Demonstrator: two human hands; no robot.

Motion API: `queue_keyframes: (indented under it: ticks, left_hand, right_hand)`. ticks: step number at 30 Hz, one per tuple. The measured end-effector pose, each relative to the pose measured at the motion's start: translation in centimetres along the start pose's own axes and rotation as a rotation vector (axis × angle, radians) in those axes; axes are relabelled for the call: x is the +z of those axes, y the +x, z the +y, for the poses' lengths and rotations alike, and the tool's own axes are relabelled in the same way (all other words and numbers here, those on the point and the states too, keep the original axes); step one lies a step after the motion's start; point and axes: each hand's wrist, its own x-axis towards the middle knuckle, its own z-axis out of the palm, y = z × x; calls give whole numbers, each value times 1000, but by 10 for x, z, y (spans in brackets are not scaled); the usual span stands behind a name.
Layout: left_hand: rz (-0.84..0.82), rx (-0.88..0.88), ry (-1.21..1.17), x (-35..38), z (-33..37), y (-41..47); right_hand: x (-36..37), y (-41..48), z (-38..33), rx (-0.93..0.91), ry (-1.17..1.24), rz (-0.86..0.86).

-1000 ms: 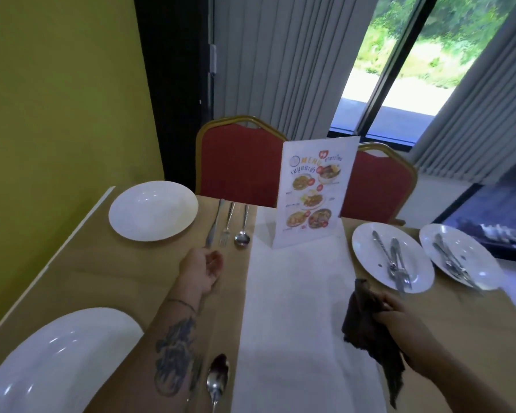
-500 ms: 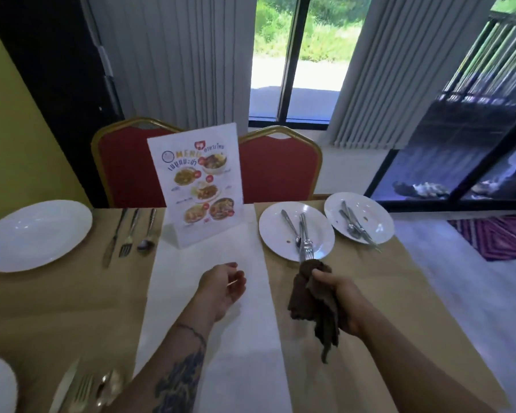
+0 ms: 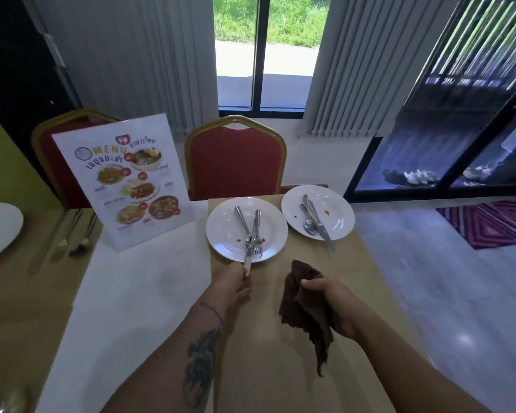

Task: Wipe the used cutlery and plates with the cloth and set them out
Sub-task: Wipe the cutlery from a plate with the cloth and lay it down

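A standing menu card [image 3: 122, 183] sits at ten o'clock on the white runner [image 3: 137, 293]. Two red chairs [image 3: 236, 162] stand behind the table at twelve. A patterned rug [image 3: 489, 223] lies at two o'clock.

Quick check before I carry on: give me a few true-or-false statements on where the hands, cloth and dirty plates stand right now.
1. The right hand holds the brown cloth. True.
2. The left hand is empty. False: its fingers are closed on the end of a knife that lies over the near plate.
3. Both used plates have red stains. True: the far plate has one too.
4. The cloth is pressed on the near plate. False: it hangs above the table, short of the plate.
5. The far plate is bare. False: cutlery lies on it.
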Motion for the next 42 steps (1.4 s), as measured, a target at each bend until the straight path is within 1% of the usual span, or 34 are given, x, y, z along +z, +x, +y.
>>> queue_keyframes:
  ticks: [2,7,9,11,15,18,20,22,25,27,30,32,34,36,38,40,42]
  left_hand:
    - [-13,-12,-6,7,0,4]
    - [65,-9,-6,14,-1,8]
    - [45,-19,-25,14,-1,1]
    - [35,-37,-24,11,-2,-6]
    - [96,-21,6,-2,-9,-24]
    - [65,6,52,-13,-12,-39]
    - [18,55,121,-20,-12,-51]
    - [-4,128,265,-27,-13,-60]
    - [9,240,475,-39,-12,-73]
    - [-21,256,536,-46,-11,-80]
    - [-117,218,540,-73,-9,-90]
    - [-231,131,404,-92,-10,-93]
    - [-400,39,175,-112,-12,-96]
    - [-552,-27,-53,-125,-14,-98]
    - [-658,-62,-204,-139,-17,-103]
    - [-732,-79,-249,-151,-23,-104]
    - [-747,-76,-132,-163,-24,-109]
  right_hand:
    - [-14,1,1,7,-26,-2]
    - [-35,7,1,4,-7,-38]
    - [-35,9,-3,-6,13,-52]
    - [-29,9,-7,-26,42,-69]
    - [-3,15,-16,-61,58,-121]
    - [26,21,-16,-109,40,-163]
    - [46,22,-13,-147,34,-191]
    - [67,21,-11,-194,32,-191]
    - [92,16,-8,-303,62,-71]
    - [97,11,-13,-354,113,14]
    - [105,3,-26,-400,228,135]
    - [107,-2,-36,-405,310,130]
    - [111,-14,-40,-386,434,10]
    - [114,-25,-40,-361,610,-194]
    - [126,-42,-34,-327,709,-355]
    - [143,-57,-25,-314,695,-410]
    - [157,-65,-17,-351,640,-411]
